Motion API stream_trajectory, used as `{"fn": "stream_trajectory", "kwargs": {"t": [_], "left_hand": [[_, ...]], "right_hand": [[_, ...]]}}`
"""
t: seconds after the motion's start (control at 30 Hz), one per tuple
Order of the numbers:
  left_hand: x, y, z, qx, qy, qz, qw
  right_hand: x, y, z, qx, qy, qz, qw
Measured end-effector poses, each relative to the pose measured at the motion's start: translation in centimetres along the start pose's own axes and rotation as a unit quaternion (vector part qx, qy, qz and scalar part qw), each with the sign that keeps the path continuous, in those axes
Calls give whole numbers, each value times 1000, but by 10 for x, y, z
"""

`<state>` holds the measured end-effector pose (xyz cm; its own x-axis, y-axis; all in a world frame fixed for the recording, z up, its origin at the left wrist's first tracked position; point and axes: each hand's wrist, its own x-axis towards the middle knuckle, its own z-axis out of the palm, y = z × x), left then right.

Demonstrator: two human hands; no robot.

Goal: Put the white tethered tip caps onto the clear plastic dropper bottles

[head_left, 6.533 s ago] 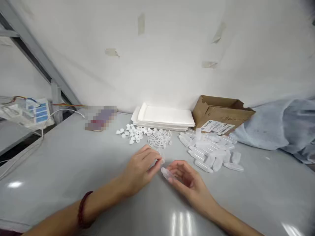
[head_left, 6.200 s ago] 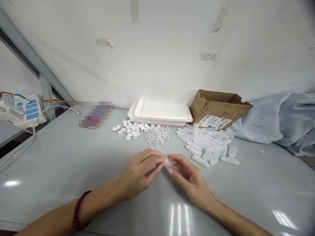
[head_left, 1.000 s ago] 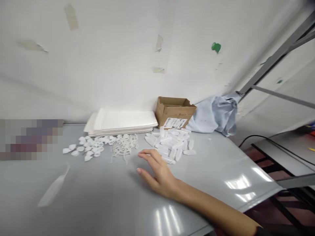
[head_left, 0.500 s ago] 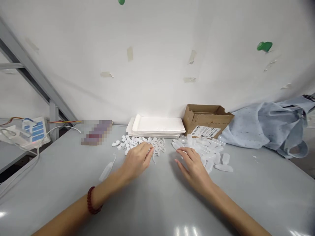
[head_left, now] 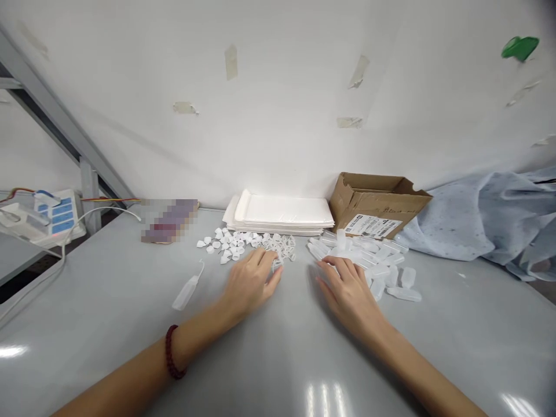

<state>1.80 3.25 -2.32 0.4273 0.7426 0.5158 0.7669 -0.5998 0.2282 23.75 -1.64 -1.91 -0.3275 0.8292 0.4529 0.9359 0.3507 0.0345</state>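
My left hand (head_left: 251, 281) is at the front of a heap of small white plastic nozzles (head_left: 286, 246), thumb and fingers curled around a white nozzle (head_left: 277, 264). Beside that heap, to the left, lie several small white caps (head_left: 234, 246). My right hand (head_left: 350, 289) rests by the near left side of a pile of clear plastic squeeze bottles (head_left: 377, 270); its thumb stands apart from the bent fingers, and I see nothing held. On the table left of my left hand lies one squeeze bottle (head_left: 186, 292) fitted with a thin curved nozzle.
Behind the piles sits a stack of white padded envelopes (head_left: 284, 211), next to an open cardboard box (head_left: 382, 205). Light blue cloth (head_left: 460, 220) lies at the right. A pixelated flat object (head_left: 169, 222) and a power strip (head_left: 58, 217) with cables are at the left.
My left hand has moved slightly right and down toward the nozzles. The right hand has come a little closer to the bottles. The camera view has shifted.
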Motion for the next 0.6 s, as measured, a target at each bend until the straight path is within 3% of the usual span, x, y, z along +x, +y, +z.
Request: {"fn": "stream_trajectory", "kwargs": {"t": [0.2,0.43,0.53,0.6], "left_hand": [[6,-1,7,-30,7,21,999],[1,-6,-11,-129,68,30,989],[0,-11,-21,-169,93,20,981],[0,-13,-27,-261,83,-39,961]], "right_hand": [[1,0,-3,5,-1,29,1000],[3,7,-11,42,13,74,996],[3,9,-13,39,3,75,996],[4,9,-14,28,-10,75,997]]}}
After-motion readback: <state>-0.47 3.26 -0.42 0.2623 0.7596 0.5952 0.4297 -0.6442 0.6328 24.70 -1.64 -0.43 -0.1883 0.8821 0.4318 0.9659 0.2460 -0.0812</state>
